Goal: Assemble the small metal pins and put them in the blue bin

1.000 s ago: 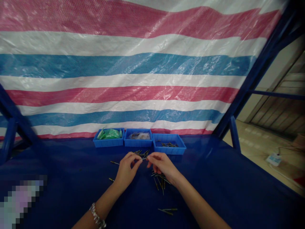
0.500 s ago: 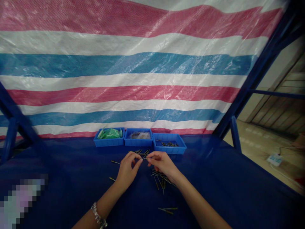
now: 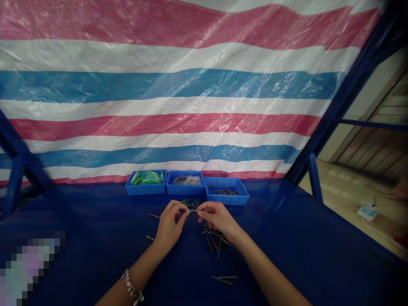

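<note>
My left hand [image 3: 168, 225] and my right hand [image 3: 218, 217] meet over the dark blue table [image 3: 95, 255], both pinching the ends of one thin metal pin [image 3: 192, 211] held level between them. A loose heap of similar dark pins [image 3: 215, 239] lies under my right wrist. Another small heap of pins [image 3: 190, 203] lies just beyond my fingers. Single pins [image 3: 153, 216] lie to the left of my left hand, and two more pins [image 3: 224, 279] lie close to me. A bracelet [image 3: 131, 289] is on my left wrist.
Three blue bins stand in a row at the back: the left bin [image 3: 145, 182] holds green packets, the middle bin [image 3: 186, 182] clear bags, the right bin [image 3: 227, 191] dark pins. A striped tarp [image 3: 178, 93] hangs behind. Blue frame posts [image 3: 314, 178] stand right.
Both hands stay pinched on the pin and have shifted only slightly; the view has tipped a little.
</note>
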`<state>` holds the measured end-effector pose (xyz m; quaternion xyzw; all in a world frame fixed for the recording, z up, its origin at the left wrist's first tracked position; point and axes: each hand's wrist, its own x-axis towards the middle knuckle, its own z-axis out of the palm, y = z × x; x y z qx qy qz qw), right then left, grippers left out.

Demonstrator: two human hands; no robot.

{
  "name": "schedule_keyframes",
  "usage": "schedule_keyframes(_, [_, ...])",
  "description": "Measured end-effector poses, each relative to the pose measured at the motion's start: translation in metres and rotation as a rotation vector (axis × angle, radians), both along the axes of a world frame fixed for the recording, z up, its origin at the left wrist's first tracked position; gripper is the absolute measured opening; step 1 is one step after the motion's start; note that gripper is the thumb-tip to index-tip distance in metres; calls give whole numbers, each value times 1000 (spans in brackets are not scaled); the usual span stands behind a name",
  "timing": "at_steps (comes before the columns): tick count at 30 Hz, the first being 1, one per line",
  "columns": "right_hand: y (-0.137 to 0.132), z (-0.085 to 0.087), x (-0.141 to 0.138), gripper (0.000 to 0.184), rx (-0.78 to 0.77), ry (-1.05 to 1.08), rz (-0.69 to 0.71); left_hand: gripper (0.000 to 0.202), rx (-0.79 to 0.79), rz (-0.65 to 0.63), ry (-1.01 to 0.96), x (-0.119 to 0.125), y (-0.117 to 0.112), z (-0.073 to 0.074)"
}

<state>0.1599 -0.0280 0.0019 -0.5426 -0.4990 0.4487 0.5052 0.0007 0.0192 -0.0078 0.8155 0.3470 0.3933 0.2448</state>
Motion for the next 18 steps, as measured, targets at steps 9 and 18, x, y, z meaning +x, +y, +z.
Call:
schedule_keyframes(9, [0, 2, 0, 19, -6, -14, 6, 12, 2, 2, -9, 1, 1, -2])
schedule_keyframes(18, [0, 4, 2, 21, 17, -10, 14, 11, 1, -8, 8, 0, 5, -7])
